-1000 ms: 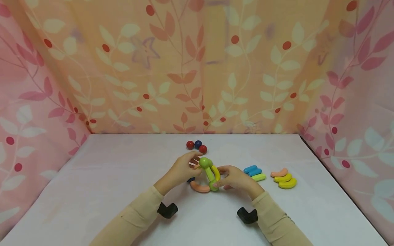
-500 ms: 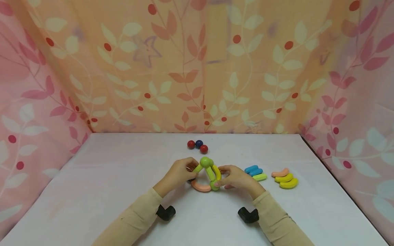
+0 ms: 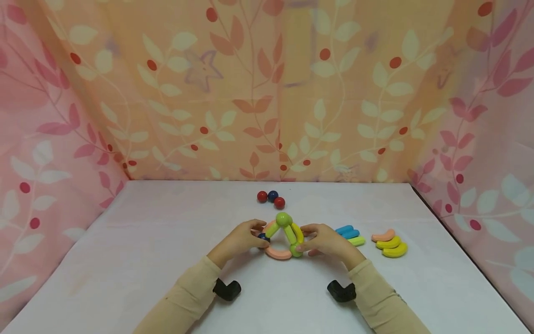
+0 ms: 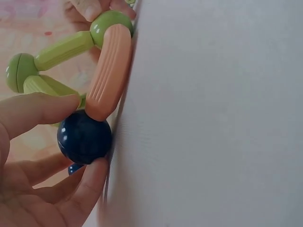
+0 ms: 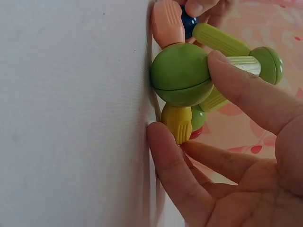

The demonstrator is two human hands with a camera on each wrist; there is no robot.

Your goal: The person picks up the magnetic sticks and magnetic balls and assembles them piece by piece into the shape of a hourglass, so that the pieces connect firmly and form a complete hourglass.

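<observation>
A frame of coloured sticks and balls stands on the table, peaked by a green ball (image 3: 284,219). Light green sticks (image 4: 65,50) slope down from that ball. At its base are salmon curved sticks (image 4: 110,71), a yellow curved stick (image 3: 298,233), a dark blue ball (image 4: 84,137) and a lower green ball (image 5: 182,74). My left hand (image 3: 243,239) pinches the dark blue ball between thumb and fingers. On the other side my right hand (image 3: 328,242) holds the lower green ball, thumb against it, fingers by the yellow stick.
Two red balls (image 3: 279,202) and another dark blue ball (image 3: 273,195) lie behind the frame. To the right are blue sticks (image 3: 349,233), a light green stick (image 3: 357,241), yellow curved sticks (image 3: 394,250) and a salmon one (image 3: 383,235). Patterned curtains (image 3: 200,116) surround the white table.
My left hand has come down from beside the top green ball to the dark blue ball. A light green stick now slopes down to that blue ball. The right hand stays at the lower green ball.
</observation>
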